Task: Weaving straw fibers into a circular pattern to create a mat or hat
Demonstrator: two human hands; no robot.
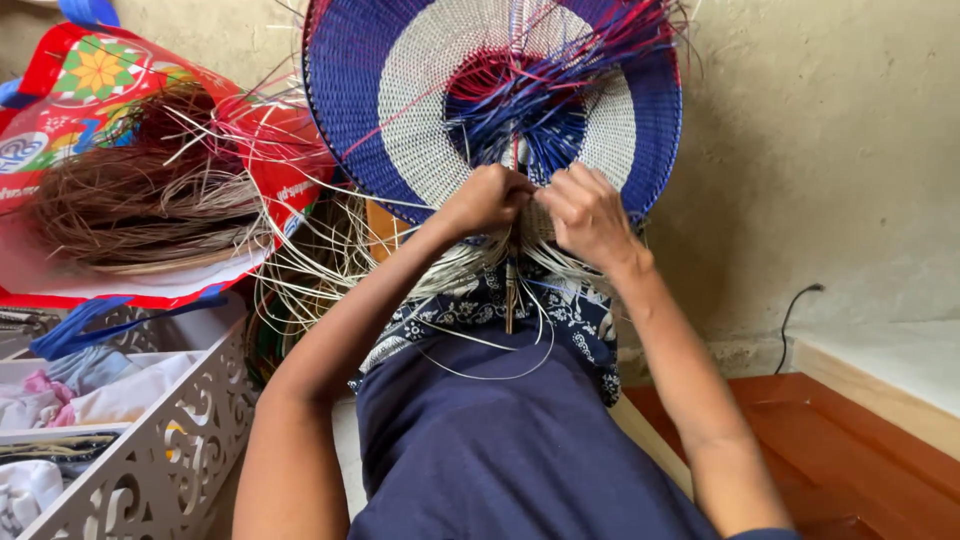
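Both fists closed tight: left hand (487, 199) and right hand (588, 214) pinch thin strands (470, 262) at the woven disc (420, 110) rim — light, springy, best gripped near the weave.

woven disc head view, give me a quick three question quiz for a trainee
1. True or false: both hands grip the woven disc at its lower edge.
2. Which colour is the disc's outer ring? A) green B) blue C) yellow
3. What sits in the red bag at the left?

Key:
1. True: the left hand and the right hand are closed on the rim, side by side.
2. B, blue; a white ring lies inside it.
3. A bundle of brown fibre strands; a white cut-out basket stands below the bag.
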